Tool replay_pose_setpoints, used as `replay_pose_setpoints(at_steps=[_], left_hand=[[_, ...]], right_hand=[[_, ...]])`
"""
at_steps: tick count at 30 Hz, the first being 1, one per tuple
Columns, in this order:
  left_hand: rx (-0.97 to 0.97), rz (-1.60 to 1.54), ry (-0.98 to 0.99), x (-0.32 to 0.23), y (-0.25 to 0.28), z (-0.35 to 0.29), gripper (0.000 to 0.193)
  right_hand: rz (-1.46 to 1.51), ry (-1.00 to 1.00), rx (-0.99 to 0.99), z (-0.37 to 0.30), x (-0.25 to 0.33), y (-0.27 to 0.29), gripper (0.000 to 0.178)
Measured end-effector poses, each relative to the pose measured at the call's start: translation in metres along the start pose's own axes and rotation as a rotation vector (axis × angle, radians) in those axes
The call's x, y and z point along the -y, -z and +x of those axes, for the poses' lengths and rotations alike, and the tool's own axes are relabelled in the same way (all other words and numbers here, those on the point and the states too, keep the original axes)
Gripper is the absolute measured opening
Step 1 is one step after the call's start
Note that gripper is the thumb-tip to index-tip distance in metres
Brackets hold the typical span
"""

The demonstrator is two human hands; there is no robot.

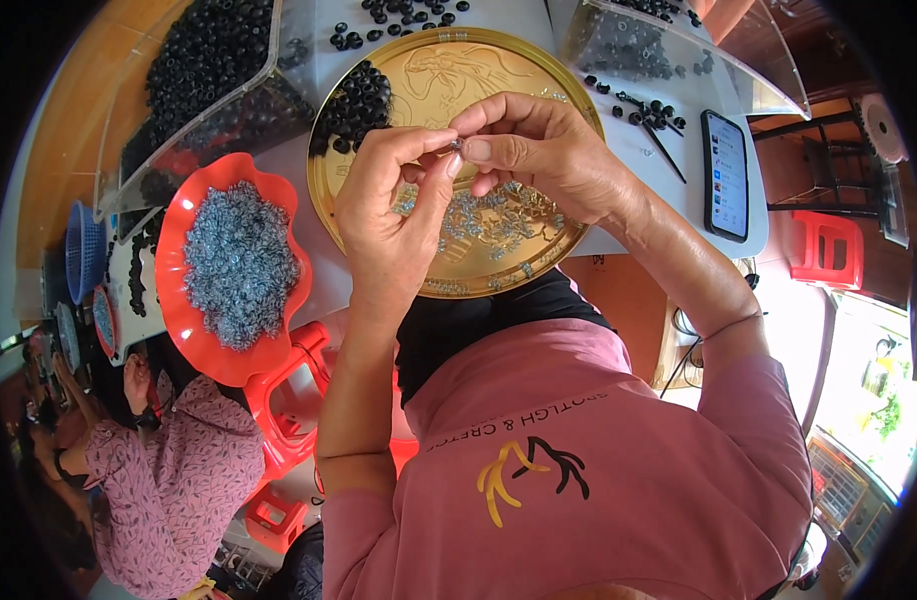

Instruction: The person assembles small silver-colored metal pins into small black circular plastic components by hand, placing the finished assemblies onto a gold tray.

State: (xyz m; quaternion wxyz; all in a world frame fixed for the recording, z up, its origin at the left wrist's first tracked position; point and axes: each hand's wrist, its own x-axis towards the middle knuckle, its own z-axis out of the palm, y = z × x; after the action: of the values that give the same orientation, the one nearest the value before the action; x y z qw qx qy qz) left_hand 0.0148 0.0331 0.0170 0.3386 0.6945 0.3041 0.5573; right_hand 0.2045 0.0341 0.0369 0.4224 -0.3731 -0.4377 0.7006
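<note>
Above a round gold tray [449, 50], my left hand [394, 200] and my right hand [544, 150] meet fingertip to fingertip. Thumbs and forefingers of both are pinched on a small dark shiny piece [456, 146]; its exact kind is too small to make out, and the fingers partly hide it. A heap of black round bead-like parts [364, 100] lies on the tray's left side. Small silvery coil-like pieces [499, 225] are scattered over its near part, below my hands.
A red scalloped bowl [169, 255] full of tiny silvery coils [241, 265] stands left. Clear bins of black parts [209, 60] flank the tray. A phone [726, 175] and a thin black tool [664, 150] lie right. Another person [174, 470] sits left, near red stools [294, 390].
</note>
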Motion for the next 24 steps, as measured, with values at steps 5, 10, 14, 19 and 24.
replay_pose_setpoints(at_steps=[5,10,14,19,24], left_hand=[[-0.045,-0.111,0.048,-0.0008,-0.0019,-0.0018,0.021],[-0.055,-0.153,0.045,-0.0002,-0.0001,-0.0041,0.021],[-0.037,-0.157,0.038,-0.0024,0.0012,-0.0054,0.021],[-0.066,-0.192,0.059,-0.0021,0.0004,-0.006,0.019],[-0.062,-0.165,0.072,-0.0052,0.0011,-0.0042,0.019]], right_hand=[[0.186,-0.024,0.087,-0.0014,-0.0024,0.0017,0.025],[0.218,-0.009,0.086,-0.0018,-0.0041,0.0005,0.025],[0.361,-0.019,0.137,-0.0029,-0.0036,0.0001,0.025],[0.399,-0.042,0.136,-0.0048,-0.0033,-0.0048,0.024],[0.33,0.02,0.119,-0.0033,-0.0069,-0.0034,0.021]])
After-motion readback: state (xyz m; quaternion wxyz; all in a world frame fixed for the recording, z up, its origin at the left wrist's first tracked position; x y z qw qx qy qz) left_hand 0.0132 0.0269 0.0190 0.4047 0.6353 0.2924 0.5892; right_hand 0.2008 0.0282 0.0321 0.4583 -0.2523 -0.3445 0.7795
